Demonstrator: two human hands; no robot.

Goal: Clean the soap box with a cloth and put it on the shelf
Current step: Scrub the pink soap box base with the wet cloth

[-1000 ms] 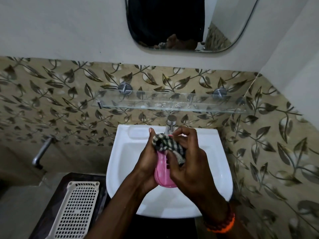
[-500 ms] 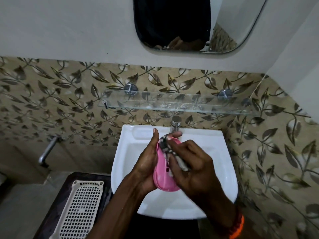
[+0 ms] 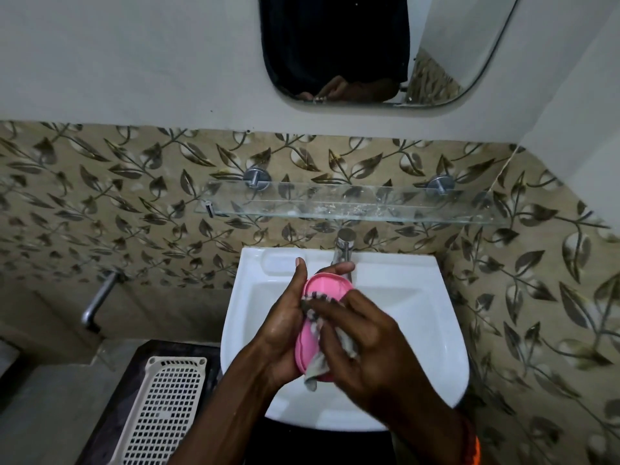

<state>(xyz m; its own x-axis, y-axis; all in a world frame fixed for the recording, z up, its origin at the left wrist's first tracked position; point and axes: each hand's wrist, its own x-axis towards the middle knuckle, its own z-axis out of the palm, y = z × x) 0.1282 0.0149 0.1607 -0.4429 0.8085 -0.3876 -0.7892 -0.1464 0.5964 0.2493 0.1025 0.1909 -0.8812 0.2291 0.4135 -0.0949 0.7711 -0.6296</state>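
Note:
A pink oval soap box [image 3: 327, 286] is held on edge over the white sink [image 3: 419, 317]. My left hand [image 3: 285, 327] grips it from the left, thumb up and fingertips curled round its far end. My right hand [image 3: 365, 350] presses a checked grey cloth [image 3: 315, 367] against the box's lower face, and the cloth's end hangs below. The glass shelf [image 3: 352, 204] is fixed to the tiled wall above the sink, with nothing on it.
A steel tap [image 3: 344, 246] stands at the sink's back edge, just beyond the box. A mirror [image 3: 369, 48] hangs above the shelf. A white perforated tray [image 3: 164, 411] lies on a dark surface at lower left. Another tap [image 3: 99, 297] sticks out from the left wall.
My right hand has slid the cloth from the box's top end down toward its lower half, uncovering the upper pink face. The view has shifted slightly.

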